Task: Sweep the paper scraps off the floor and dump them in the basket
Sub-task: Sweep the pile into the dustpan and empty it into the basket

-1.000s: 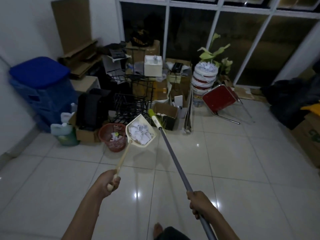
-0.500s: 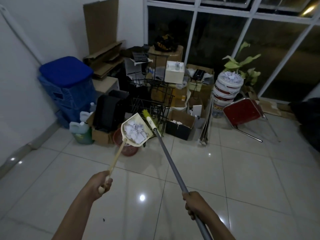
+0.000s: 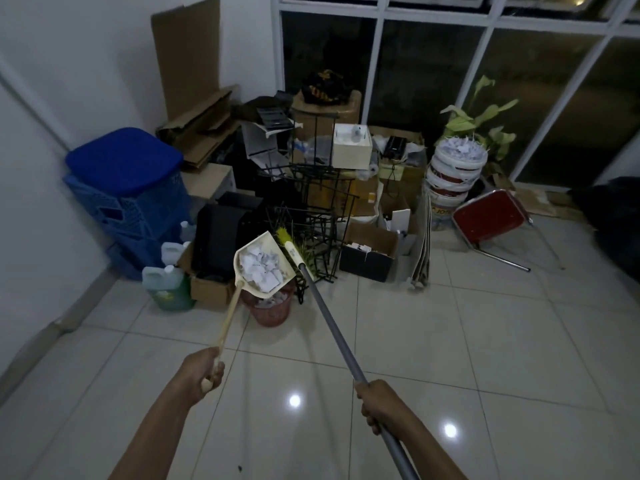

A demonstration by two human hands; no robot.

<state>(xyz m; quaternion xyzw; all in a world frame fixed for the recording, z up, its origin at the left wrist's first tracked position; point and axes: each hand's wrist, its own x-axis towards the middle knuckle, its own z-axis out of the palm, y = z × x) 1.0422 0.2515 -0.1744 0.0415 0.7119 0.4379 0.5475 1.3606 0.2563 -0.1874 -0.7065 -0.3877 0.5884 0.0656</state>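
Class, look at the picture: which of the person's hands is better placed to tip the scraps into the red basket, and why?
The left hand. It holds the dustpan, loaded with paper scraps, above the red basket. The right hand grips only the broom.

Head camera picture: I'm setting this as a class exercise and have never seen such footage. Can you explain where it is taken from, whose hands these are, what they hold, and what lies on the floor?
The camera is worn on a person's head and looks forward and down, so the two bare arms reaching in from below are the wearer's own. There is no machine here. The left hand grips the long handle of a cream dustpan, which is loaded with white paper scraps and held over a red basket that already has some paper in it. The right hand grips the grey pole of a broom, whose yellow-green bristle head sits beside the pan. The tiled floor looks swept. Along the wall is stored clutter: a blue bin, cardboard boxes, wire racks, a red folding chair.
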